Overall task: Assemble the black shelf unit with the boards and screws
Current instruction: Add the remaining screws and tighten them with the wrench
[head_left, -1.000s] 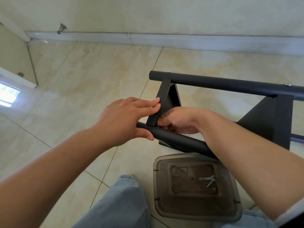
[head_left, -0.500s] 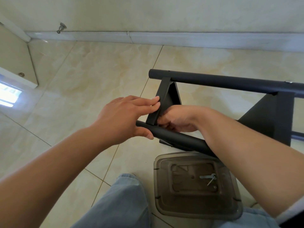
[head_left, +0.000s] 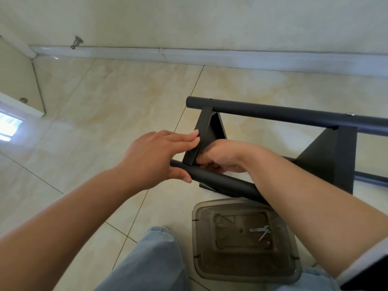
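The black shelf unit (head_left: pixel 294 131) lies on its side on the tiled floor (head_left: pixel 105 114), just ahead of the person's knee, with two round poles running off to the right and two boards fixed between them. The step in hand looks like fastening the end board (head_left: pixel 206 133) to the near pole (head_left: pixel 220 181). The left hand (head_left: pixel 155 156) steadies the joint: its straight fingers press flat on the board's outer face while the thumb hooks under the pole's end. The right hand (head_left: pixel 222 157) reaches in behind the board with curled fingers, probably turning or seating a screw, though whatever it pinches is hidden, so I cannot tell if it holds anything. A clear plastic tray (head_left: pixel 294 267) sits on the floor below the pole, with a small metal key (head_left: pixel 260 231) and a screw or two inside. The next move calls for keeping the holes lined up, then taking the key from the tray to tighten the joint.
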